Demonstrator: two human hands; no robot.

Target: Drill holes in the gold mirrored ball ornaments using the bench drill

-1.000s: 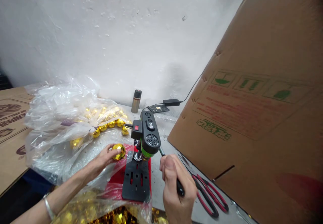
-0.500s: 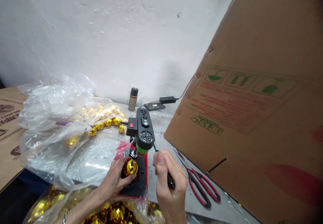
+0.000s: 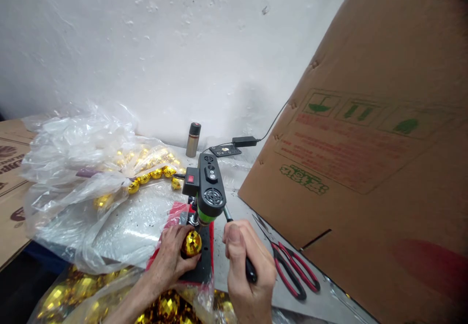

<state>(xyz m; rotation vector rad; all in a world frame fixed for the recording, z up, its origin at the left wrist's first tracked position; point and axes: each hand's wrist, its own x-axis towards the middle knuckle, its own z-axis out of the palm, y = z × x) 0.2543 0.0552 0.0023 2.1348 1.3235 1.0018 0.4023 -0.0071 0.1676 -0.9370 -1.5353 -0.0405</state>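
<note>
My left hand (image 3: 173, 253) grips a gold mirror ball (image 3: 192, 243) from its left side, thumb in front and fingers behind. The ball sits over the black base (image 3: 204, 268) of a small bench drill press (image 3: 211, 187), right below its green-ringed head. Where the drill tip meets the ball is too small to make out. My right hand (image 3: 248, 270) is wrapped round the black-handled lever (image 3: 250, 269) on the drill's right side. Red-and-black scissors (image 3: 292, 270) lie on the table right of that hand.
A large cardboard box (image 3: 351, 168) stands at the right. Clear plastic bags (image 3: 76, 168) with gold balls (image 3: 157, 173) spread on the left, and more gold balls (image 3: 168, 304) lie in front. Behind the drill are a dark-capped bottle (image 3: 193, 140), a phone (image 3: 225, 150) and a power adapter (image 3: 244, 141).
The camera view has shifted slightly. Both hands keep their holds on the ball and the lever; a dark spot now shows on top of the ball.
</note>
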